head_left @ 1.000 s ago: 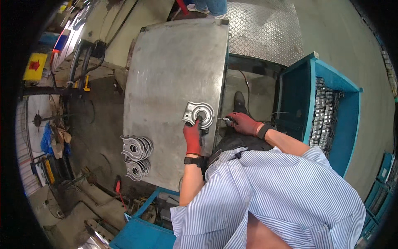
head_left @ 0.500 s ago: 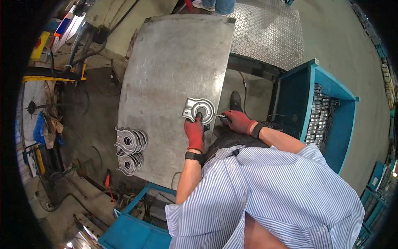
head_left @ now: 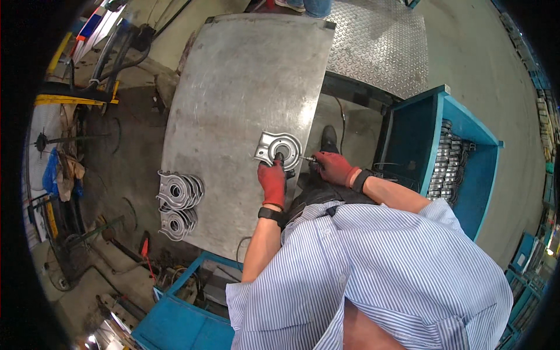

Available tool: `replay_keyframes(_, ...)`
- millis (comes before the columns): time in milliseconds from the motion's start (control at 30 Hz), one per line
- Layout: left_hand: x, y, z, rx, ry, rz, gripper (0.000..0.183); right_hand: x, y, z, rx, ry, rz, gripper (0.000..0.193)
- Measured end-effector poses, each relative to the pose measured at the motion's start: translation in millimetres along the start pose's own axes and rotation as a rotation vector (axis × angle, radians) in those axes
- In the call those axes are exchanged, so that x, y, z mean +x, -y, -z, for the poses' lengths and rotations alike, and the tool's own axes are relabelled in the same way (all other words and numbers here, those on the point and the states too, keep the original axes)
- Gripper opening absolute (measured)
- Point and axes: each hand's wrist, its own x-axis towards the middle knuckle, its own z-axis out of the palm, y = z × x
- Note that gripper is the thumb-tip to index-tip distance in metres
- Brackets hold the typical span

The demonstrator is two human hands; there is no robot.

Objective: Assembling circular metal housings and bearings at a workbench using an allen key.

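A stamped metal bracket (head_left: 268,142) with a round opening lies flat at the right edge of the steel table. My left hand (head_left: 272,179), in a red and black glove, grips its near side, with a finger over the opening. My right hand (head_left: 336,168), gloved the same way, is closed around a slim tool with a thin metal shaft (head_left: 307,158). The shaft points left and its tip meets the bracket's right rim. Whether the tip touches the edge or sits just off it, I cannot tell.
Two stacks of similar brackets, a farther one (head_left: 182,190) and a nearer one (head_left: 177,224), stand at the left edge of the table (head_left: 239,81). On the right, a blue bin (head_left: 487,175) holds many metal parts (head_left: 444,166). Another person's legs (head_left: 318,7) show beyond the table.
The whole view has shifted slightly. Both hands keep nearly the same places at the bracket, and the tool's tip stays by its right rim.
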Motion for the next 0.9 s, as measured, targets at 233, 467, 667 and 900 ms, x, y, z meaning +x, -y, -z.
replay_keyframes(233,-5.7,-14.3,7.1,0.032,0.03,0.009,0.042,-1.6,-0.6,1.1,-0.021,-0.008,-0.003,0.036)
replay_keyframes(467,-8.8,-19.6,9.4,0.026,0.022,0.031,0.04,-4.5,-2.1,-1.3,-0.029,-0.033,0.025,0.031)
replay_keyframes(667,-15.0,-31.2,11.7,0.056,0.019,0.013,0.038,-6.8,-5.5,-2.8,-0.054,-0.034,0.04,0.032)
replay_keyframes(900,-18.1,-25.7,8.5,0.026,-0.021,-0.062,0.036,-9.8,2.9,6.2,-0.074,-0.025,0.051,0.033)
